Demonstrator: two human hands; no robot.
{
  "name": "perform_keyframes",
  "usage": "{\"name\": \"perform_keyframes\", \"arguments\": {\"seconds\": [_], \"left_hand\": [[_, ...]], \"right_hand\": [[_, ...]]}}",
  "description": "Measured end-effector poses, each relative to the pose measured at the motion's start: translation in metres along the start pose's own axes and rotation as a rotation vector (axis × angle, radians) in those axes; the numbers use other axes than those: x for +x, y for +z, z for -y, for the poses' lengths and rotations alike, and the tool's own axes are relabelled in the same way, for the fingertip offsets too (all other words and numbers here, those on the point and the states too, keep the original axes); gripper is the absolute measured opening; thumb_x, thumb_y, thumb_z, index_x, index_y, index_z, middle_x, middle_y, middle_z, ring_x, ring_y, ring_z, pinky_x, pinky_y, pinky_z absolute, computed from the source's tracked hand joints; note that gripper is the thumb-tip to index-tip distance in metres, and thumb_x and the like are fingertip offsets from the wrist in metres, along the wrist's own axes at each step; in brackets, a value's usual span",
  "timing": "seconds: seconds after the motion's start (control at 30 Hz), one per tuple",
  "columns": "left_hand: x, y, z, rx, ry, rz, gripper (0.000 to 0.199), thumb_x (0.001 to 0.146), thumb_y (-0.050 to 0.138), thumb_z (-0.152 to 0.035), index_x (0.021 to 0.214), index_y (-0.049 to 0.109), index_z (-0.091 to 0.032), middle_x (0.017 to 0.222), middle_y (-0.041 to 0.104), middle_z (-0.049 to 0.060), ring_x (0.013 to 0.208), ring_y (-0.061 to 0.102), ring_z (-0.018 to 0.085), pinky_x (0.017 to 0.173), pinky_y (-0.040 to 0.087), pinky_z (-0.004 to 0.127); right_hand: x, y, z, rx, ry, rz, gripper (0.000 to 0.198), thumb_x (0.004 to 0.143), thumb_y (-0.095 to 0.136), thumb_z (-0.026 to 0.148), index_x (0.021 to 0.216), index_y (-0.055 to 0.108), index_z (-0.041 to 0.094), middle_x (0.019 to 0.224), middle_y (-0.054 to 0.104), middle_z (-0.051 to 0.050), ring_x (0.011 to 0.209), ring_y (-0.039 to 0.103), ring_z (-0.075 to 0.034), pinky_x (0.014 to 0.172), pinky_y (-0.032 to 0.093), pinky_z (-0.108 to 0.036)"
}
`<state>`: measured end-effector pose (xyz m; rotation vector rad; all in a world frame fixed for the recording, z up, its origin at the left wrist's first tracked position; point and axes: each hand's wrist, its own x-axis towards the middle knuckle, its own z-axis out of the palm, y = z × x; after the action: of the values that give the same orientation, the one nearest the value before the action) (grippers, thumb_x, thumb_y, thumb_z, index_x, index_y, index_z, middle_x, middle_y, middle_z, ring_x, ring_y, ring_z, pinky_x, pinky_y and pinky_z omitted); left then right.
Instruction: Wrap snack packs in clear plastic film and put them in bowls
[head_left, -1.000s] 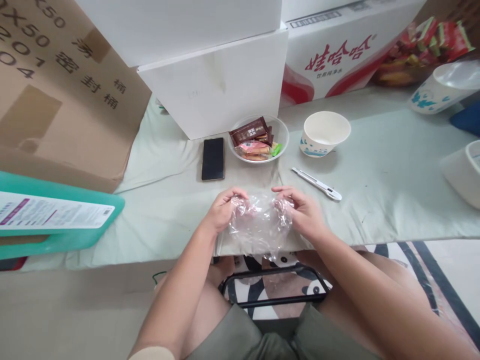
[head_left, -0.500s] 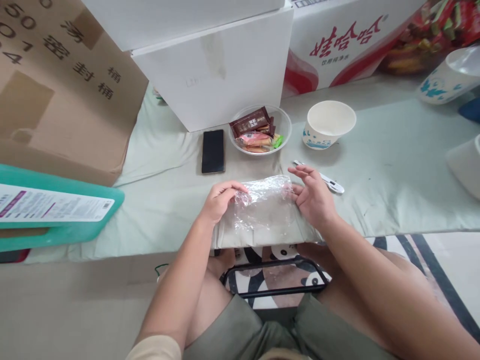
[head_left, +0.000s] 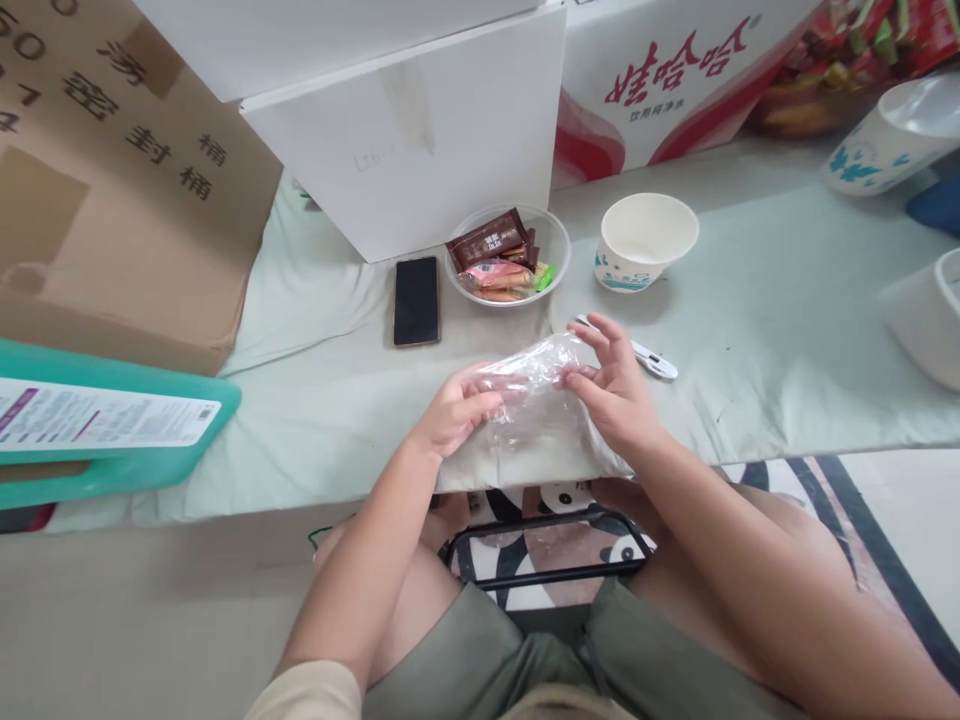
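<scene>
A crinkled clear plastic bag [head_left: 534, 395] is stretched between my two hands, just above the front of the cloth-covered table. My left hand [head_left: 459, 405] grips its left side, the thumb on top and the fingers partly behind the film. At the right edge, my right hand [head_left: 619, 390] pinches the film between thumb and finger, while its other fingers point up and away. Partly hidden behind that hand lies a white utility knife [head_left: 655, 362]. Beyond the bag are a black phone [head_left: 416, 302] and a clear bowl [head_left: 561, 262] of wrapped snacks [head_left: 491, 245].
A paper bowl [head_left: 649, 245] stands right of the snacks. White boxes [head_left: 420, 150] and a red-and-white carton [head_left: 667, 90] line the back. On the left are a cardboard box [head_left: 150, 230] and a teal container [head_left: 217, 390]. More paper cups [head_left: 874, 150] sit at right.
My left thumb has moved onto the front of the bag, and my right thumb has closed on its edge. The bag is now tilted, its right side higher. The view has shifted slightly.
</scene>
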<state>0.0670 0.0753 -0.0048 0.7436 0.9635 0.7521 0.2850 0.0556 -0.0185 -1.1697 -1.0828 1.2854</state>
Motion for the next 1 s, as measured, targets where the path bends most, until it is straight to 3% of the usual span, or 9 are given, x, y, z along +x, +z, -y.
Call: {"name": "perform_keyframes", "arguments": {"seconds": [0.1,0.2,0.27,0.4,0.47,0.57,0.7,0.83,1.0], "left_hand": [[0.003,0.001,0.002,0.008,0.015,-0.116,0.025,0.068,0.078,-0.028,0.086,0.069,-0.014,0.083,0.077,0.006,0.074,0.073,0.016,0.069,0.058,0.026],[0.004,0.001,0.002,-0.081,0.027,-0.086,0.039,0.067,0.081,-0.040,0.095,0.071,-0.015,0.093,0.079,0.009,0.085,0.076,0.020,0.078,0.060,0.031],[0.003,0.002,0.002,-0.025,0.001,-0.035,0.048,0.063,0.086,-0.039,0.102,0.071,-0.015,0.102,0.079,0.011,0.091,0.076,0.023,0.079,0.060,0.032],[0.001,0.002,0.000,0.138,0.030,-0.131,0.030,0.066,0.081,-0.026,0.091,0.070,-0.015,0.088,0.079,0.007,0.069,0.074,0.018,0.059,0.053,0.024],[0.000,0.001,-0.002,0.134,0.052,-0.157,0.026,0.068,0.075,-0.024,0.091,0.069,-0.016,0.085,0.078,0.005,0.065,0.073,0.017,0.053,0.048,0.022],[-0.002,-0.003,-0.007,0.156,0.052,-0.117,0.027,0.067,0.069,-0.022,0.094,0.068,-0.016,0.083,0.078,0.005,0.062,0.072,0.017,0.047,0.043,0.020],[-0.003,-0.006,-0.010,0.170,0.030,-0.058,0.027,0.065,0.070,-0.024,0.090,0.066,-0.016,0.078,0.077,0.005,0.057,0.071,0.017,0.043,0.042,0.020],[-0.003,-0.007,-0.008,0.086,0.001,-0.038,0.043,0.064,0.081,-0.036,0.099,0.066,-0.016,0.082,0.078,0.007,0.064,0.073,0.018,0.053,0.052,0.023],[0.001,-0.004,-0.002,0.238,0.001,-0.107,0.035,0.068,0.083,-0.038,0.087,0.065,-0.015,0.072,0.075,0.005,0.061,0.070,0.015,0.054,0.051,0.022]], "right_hand": [[0.002,-0.002,-0.003,-0.059,0.012,-0.109,0.067,0.085,0.066,0.030,0.143,0.035,0.039,0.152,0.045,-0.008,0.088,0.067,-0.015,0.091,0.061,-0.041],[0.001,-0.002,-0.003,-0.062,0.025,-0.131,0.067,0.086,0.065,0.030,0.145,0.035,0.040,0.151,0.047,-0.007,0.083,0.067,-0.014,0.092,0.061,-0.041],[0.000,-0.001,-0.001,-0.044,0.005,-0.091,0.068,0.085,0.066,0.030,0.144,0.036,0.041,0.152,0.046,-0.007,0.085,0.069,-0.014,0.093,0.059,-0.040],[0.002,-0.002,0.001,0.039,-0.020,-0.160,0.068,0.082,0.069,0.029,0.142,0.039,0.041,0.158,0.041,-0.007,0.108,0.070,-0.020,0.103,0.054,-0.042],[0.004,-0.005,0.000,0.133,0.038,-0.188,0.065,0.082,0.071,0.034,0.139,0.042,0.038,0.154,0.047,-0.008,0.118,0.068,-0.023,0.106,0.053,-0.046],[0.005,-0.006,0.002,0.194,0.199,-0.066,0.059,0.075,0.078,0.042,0.128,0.054,0.032,0.135,0.064,-0.009,0.119,0.067,-0.027,0.105,0.054,-0.048],[0.000,0.001,0.007,0.079,0.358,0.188,0.035,0.073,0.082,0.043,0.100,0.068,0.024,0.098,0.076,-0.006,0.095,0.072,-0.025,0.093,0.059,-0.044],[-0.002,0.006,0.009,0.145,0.349,0.135,0.027,0.075,0.079,0.045,0.078,0.061,0.026,0.087,0.076,-0.002,0.084,0.073,-0.021,0.086,0.060,-0.041],[-0.002,0.005,0.010,0.123,0.391,0.166,0.030,0.074,0.078,0.046,0.094,0.063,0.029,0.087,0.078,-0.002,0.080,0.075,-0.023,0.077,0.060,-0.040]]}}
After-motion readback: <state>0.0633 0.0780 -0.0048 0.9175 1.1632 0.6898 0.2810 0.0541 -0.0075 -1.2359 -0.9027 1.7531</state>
